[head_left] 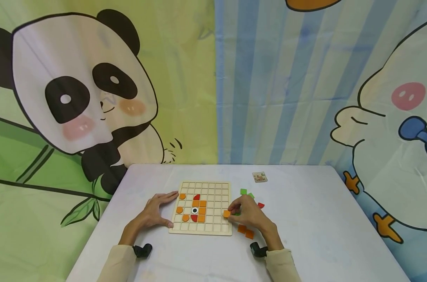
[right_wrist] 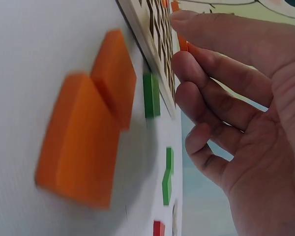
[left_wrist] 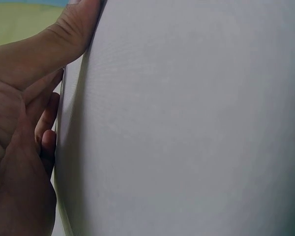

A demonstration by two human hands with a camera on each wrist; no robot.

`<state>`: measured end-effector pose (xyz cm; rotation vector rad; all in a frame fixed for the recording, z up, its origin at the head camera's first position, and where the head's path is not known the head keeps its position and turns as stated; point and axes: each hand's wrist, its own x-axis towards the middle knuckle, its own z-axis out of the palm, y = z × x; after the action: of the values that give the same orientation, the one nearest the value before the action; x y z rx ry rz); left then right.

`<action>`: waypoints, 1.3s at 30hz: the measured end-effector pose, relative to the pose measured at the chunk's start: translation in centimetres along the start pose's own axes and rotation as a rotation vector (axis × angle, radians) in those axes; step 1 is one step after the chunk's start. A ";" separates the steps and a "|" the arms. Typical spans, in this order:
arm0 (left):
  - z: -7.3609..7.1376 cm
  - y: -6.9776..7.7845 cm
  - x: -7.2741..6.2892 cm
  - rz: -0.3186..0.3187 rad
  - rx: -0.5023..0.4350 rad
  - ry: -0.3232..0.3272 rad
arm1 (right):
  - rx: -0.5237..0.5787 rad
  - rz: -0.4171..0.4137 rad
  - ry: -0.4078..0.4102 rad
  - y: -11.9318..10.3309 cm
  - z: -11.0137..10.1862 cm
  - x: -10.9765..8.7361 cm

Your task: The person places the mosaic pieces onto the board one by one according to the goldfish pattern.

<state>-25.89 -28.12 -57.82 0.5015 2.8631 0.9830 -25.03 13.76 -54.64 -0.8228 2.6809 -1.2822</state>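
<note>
A wooden grid board [head_left: 213, 229] lies on the white table, with orange squares [head_left: 201, 218], red quarter-round pieces [head_left: 197, 197], a black-and-white eye piece [head_left: 194, 210] and orange discs [head_left: 180, 210] on its left half. My left hand [head_left: 152, 211] rests at the board's left edge, fingers spread and thumb near the lower corner; the left wrist view shows the thumb against that edge. Between thumb and fingers my right hand [head_left: 248, 212] pinches an orange square tile [head_left: 227, 214] over the board's right edge. In the right wrist view the tile [right_wrist: 182, 42] shows edge-on at the fingertips.
Two loose orange squares [head_left: 245, 231] lie right of the board, below the right hand. Green pieces [head_left: 243, 191] and a red piece [head_left: 261, 205] are scattered beyond that hand. A small picture card [head_left: 259, 177] lies near the table's far edge.
</note>
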 end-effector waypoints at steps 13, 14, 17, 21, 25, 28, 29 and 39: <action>-0.3 0.5 0.2 0.006 0.025 0.003 | -0.016 0.066 -0.076 -2.1 2.0 1.6; -0.3 0.5 0.2 0.007 0.028 0.003 | -0.022 0.069 -0.082 -2.1 2.2 1.7; -0.3 0.6 0.2 0.002 0.028 0.004 | -0.035 0.066 -0.092 -2.2 2.4 1.9; -0.3 0.5 0.2 -0.001 0.024 0.004 | -0.041 0.046 -0.093 -2.4 2.6 2.1; -0.2 0.6 0.0 -0.009 0.030 0.003 | -0.024 0.059 -0.100 -2.5 3.0 2.3; -0.2 0.7 -0.1 -0.023 0.026 -0.002 | -0.020 0.071 -0.111 -2.7 3.4 2.5; -0.2 0.7 -0.1 -0.026 0.026 -0.003 | -0.022 0.071 -0.114 -2.8 3.5 2.6; -0.2 0.7 -0.2 -0.026 0.031 -0.003 | -0.051 0.046 -0.110 -3.0 4.2 2.8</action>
<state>-25.53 -27.83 -57.27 0.4667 2.8786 0.9352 -24.99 7.92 -54.69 -0.8066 2.6400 -1.1284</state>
